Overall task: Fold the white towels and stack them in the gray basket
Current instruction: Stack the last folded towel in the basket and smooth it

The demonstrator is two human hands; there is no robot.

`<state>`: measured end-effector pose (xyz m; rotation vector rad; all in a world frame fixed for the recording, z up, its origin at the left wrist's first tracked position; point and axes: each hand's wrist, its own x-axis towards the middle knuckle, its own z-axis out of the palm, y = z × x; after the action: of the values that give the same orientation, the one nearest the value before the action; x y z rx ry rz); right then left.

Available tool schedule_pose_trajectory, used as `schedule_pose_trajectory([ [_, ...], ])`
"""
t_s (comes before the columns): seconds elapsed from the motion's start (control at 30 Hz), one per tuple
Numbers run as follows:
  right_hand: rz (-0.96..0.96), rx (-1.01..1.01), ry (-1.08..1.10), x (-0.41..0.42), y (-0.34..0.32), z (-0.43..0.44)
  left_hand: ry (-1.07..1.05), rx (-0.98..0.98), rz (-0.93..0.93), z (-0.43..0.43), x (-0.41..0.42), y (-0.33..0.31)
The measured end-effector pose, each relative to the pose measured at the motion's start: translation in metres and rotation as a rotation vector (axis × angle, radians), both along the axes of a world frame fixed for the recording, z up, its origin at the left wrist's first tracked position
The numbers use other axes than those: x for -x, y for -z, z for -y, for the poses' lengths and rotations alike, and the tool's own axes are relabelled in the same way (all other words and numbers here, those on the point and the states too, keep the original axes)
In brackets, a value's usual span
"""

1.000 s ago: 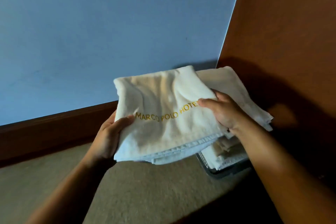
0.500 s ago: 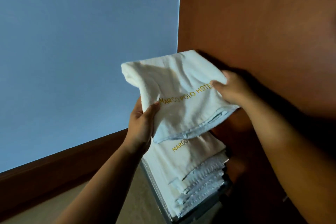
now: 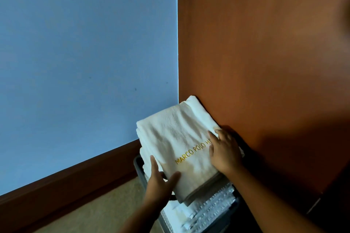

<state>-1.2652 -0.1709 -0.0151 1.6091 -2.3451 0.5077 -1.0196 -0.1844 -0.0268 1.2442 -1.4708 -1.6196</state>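
Towel on top [image 3: 176, 142] — white, folded, gold lettering facing up — lies on the stack of folded towels [image 3: 212, 208] that fills the gray basket [image 3: 138, 163], directly under both hands. The right hand [image 3: 225, 154] lies flat on it, palm down and fingers spread, covering the end of the lettering. That reads as a press to settle the fold and stop the layers springing up. The left hand [image 3: 161, 179] is at the near left corner, fingers straight and gripping nothing. Its thumb rests on the cloth and its forefinger runs along the edge away from the wrist, likely to square that edge with the towels beneath. Whether its other fingers reach under the corner I cannot tell. Just beyond the right hand's knuckles stands an orange-brown panel [image 3: 265, 62], and the towel's far edge sits close against it — a backstop for the pile. Placing looks all but done; the hands need only lift off.
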Motion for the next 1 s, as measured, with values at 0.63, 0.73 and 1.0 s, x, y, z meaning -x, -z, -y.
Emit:
schedule_pose_trajectory([
  [0.63,0.137,-0.237,-0.073,-0.027,0.028,0.002,0.474,1.138,0.96,0.121,0.067,-0.033],
  [0.73,0.098,-0.225,-0.062,-0.032,0.029,0.0,0.599,1.217,1.02,0.158,0.105,-0.045],
  [1.0,0.138,-0.207,-0.049,-0.033,0.031,0.003,0.631,1.212,1.246,0.216,0.167,-0.049],
])
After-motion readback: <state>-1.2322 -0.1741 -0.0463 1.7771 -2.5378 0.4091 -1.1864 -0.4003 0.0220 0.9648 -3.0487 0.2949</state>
